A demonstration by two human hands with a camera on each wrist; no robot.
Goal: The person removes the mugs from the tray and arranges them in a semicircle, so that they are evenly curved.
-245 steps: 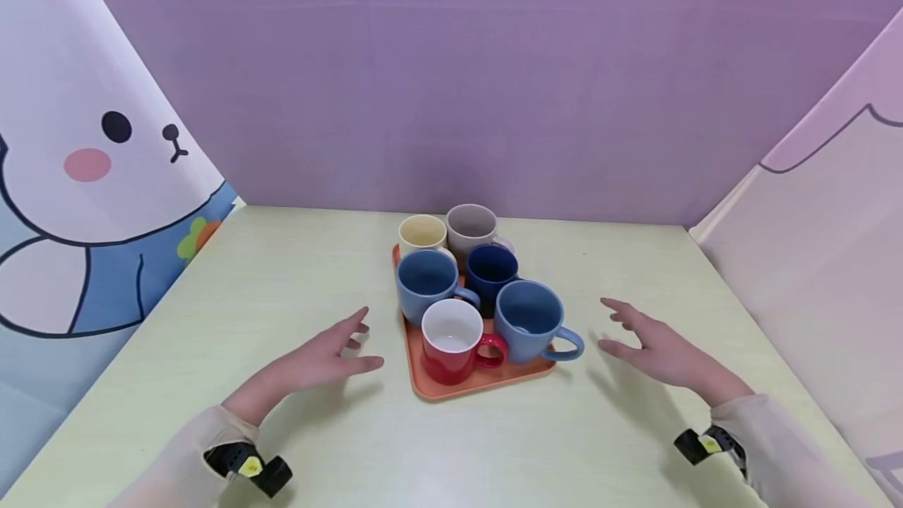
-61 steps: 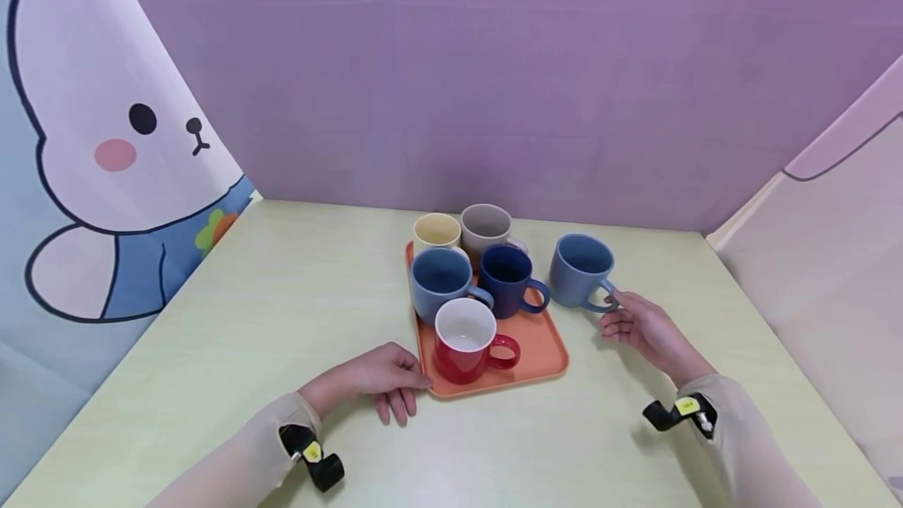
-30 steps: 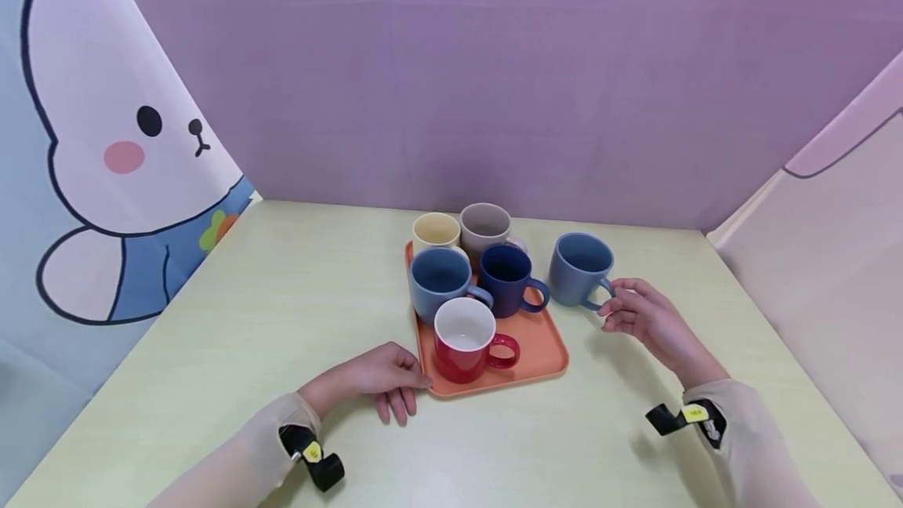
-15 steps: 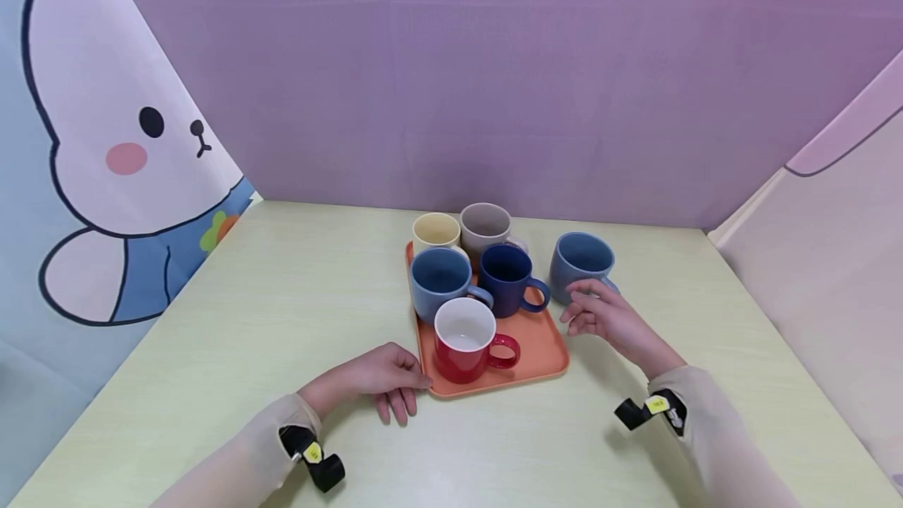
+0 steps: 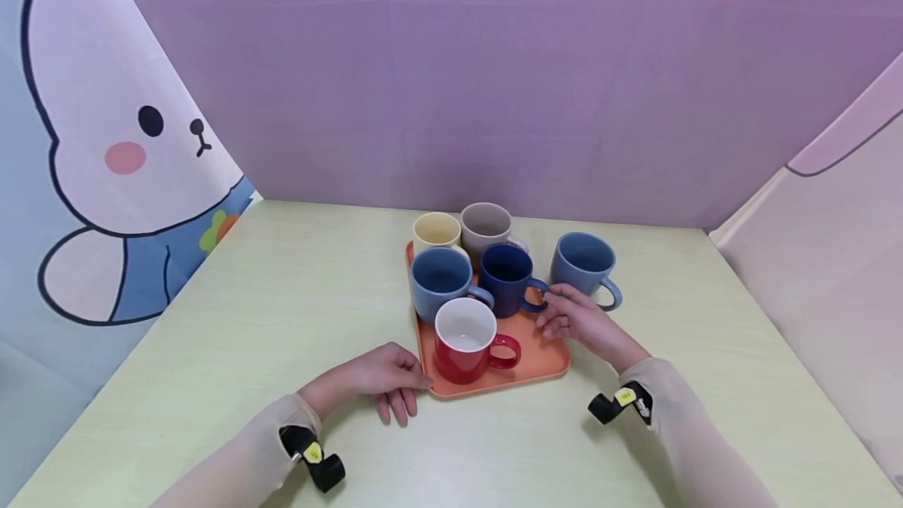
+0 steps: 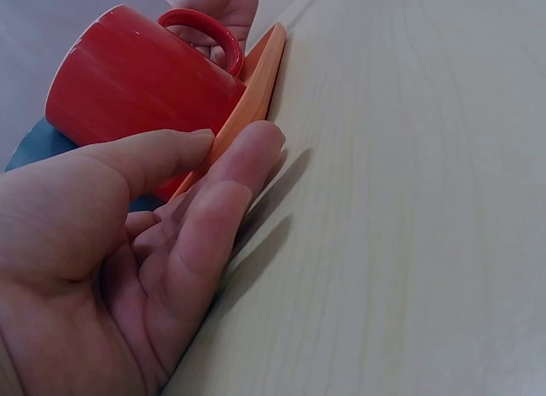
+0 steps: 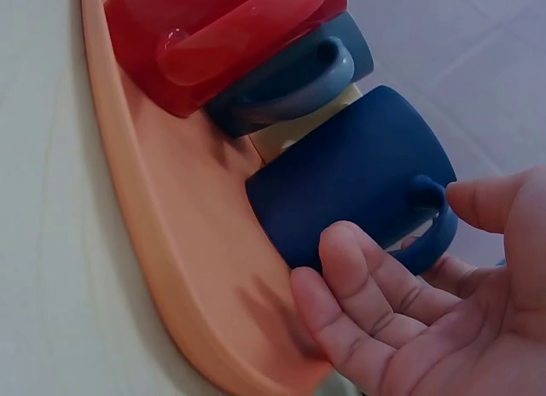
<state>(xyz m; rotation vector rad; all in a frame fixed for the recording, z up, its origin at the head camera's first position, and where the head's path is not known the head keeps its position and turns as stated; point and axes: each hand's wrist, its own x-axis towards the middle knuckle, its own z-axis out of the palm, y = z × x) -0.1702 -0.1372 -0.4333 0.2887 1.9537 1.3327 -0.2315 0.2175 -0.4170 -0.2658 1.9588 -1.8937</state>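
Observation:
An orange tray (image 5: 536,363) bears several mugs. My left hand (image 5: 384,379) pinches its near left corner, with the thumb over the rim in the left wrist view. My right hand (image 5: 582,324) is at the handle of a dark blue mug (image 5: 502,288) on the tray. In the right wrist view the thumb (image 7: 486,204) touches that handle from one side and a finger lies behind it. A red mug (image 5: 458,359), white inside, stands at the tray's front. One light blue mug (image 5: 423,296) stands behind it; another light blue mug (image 5: 574,273) stands on the table, right of the tray.
A cream mug (image 5: 430,240) and a grey mug (image 5: 481,237) stand at the tray's back. The pale table (image 5: 282,288) meets a purple backdrop (image 5: 494,85) behind. A cartoon-printed cloth (image 5: 77,202) hangs on the left, a pale one (image 5: 846,257) on the right.
A light blue mug went from the tray to the table at right, and my right hand let go of its handle. That hand moved left to the dark blue mug. My left hand stays at the corner.

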